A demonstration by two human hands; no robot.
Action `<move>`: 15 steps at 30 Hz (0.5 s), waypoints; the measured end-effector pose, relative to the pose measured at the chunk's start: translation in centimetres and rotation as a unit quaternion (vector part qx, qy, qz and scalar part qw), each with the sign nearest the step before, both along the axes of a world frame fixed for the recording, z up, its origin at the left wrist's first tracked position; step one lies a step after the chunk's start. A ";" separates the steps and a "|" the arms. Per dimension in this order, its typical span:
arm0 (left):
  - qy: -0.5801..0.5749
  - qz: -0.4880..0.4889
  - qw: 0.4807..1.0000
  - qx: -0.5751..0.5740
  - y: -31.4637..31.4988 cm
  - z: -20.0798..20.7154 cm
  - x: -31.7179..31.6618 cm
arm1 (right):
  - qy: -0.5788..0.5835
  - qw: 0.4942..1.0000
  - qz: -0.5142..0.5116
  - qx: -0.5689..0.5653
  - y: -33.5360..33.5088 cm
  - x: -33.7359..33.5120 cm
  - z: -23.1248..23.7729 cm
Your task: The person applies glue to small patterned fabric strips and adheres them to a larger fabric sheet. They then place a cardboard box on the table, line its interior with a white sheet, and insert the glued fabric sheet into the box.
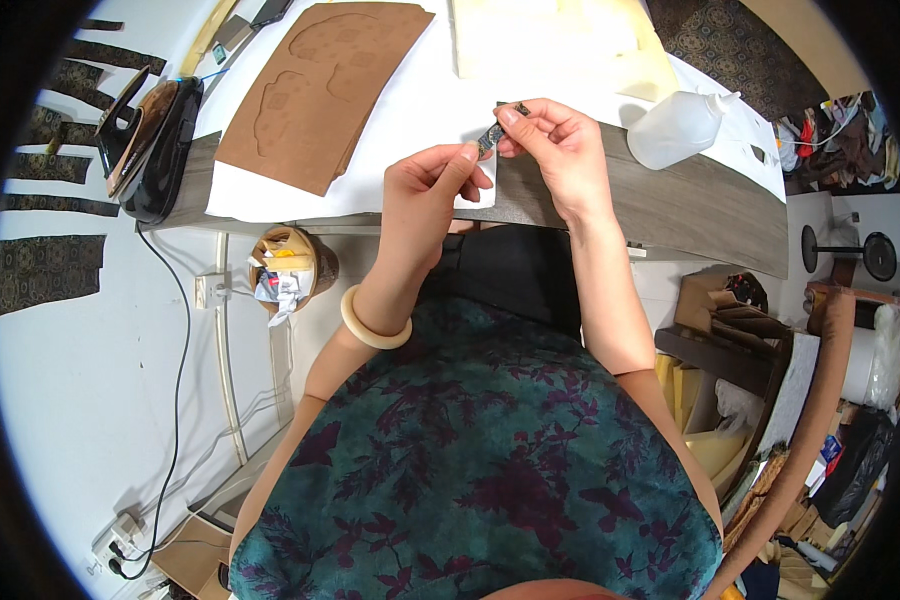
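Note:
A small strip of dark patterned fabric (490, 137) is stretched between my two hands above the table's near edge. My left hand (432, 190) pinches its lower end between thumb and fingers. The upper end is gripped by my right hand (560, 150), thumb pressed against the fingertips. White paper (420, 120) lies on the table below the strip. Brown card sheets (370, 60) with cut outlines rest to the left of my hands. Right of them stands a translucent squeeze bottle (678, 130) with a nozzle.
An iron (150, 140) stands at the table's left end, its cord hanging down. Pale yellow sheets (550, 40) and dark patterned cloth (735, 50) lie at the back. A waste bin (322, 270) sits below the table. Fabric pieces (45, 270) hang on the left wall.

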State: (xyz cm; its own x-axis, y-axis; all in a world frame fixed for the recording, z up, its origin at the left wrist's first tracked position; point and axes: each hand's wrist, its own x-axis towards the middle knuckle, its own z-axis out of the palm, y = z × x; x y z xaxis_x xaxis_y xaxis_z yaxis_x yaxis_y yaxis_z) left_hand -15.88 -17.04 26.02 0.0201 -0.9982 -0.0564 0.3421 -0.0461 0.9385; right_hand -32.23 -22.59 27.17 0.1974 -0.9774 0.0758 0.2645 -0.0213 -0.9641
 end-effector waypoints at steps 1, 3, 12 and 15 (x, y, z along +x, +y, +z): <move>-0.001 -0.003 1.000 0.000 0.0 0.1 0.0 | 0.011 1.000 -0.004 -0.012 0.0 -0.1 -0.1; -0.003 -0.010 1.000 0.000 0.1 0.3 0.0 | 0.033 0.999 -0.012 -0.037 0.0 -0.3 -0.3; -0.019 0.011 1.000 -0.021 0.2 0.3 0.2 | 0.066 0.996 0.023 -0.046 0.0 -0.7 0.5; -0.022 0.005 1.000 -0.021 0.3 0.5 0.1 | 0.044 0.995 0.018 -0.090 0.0 -0.8 0.2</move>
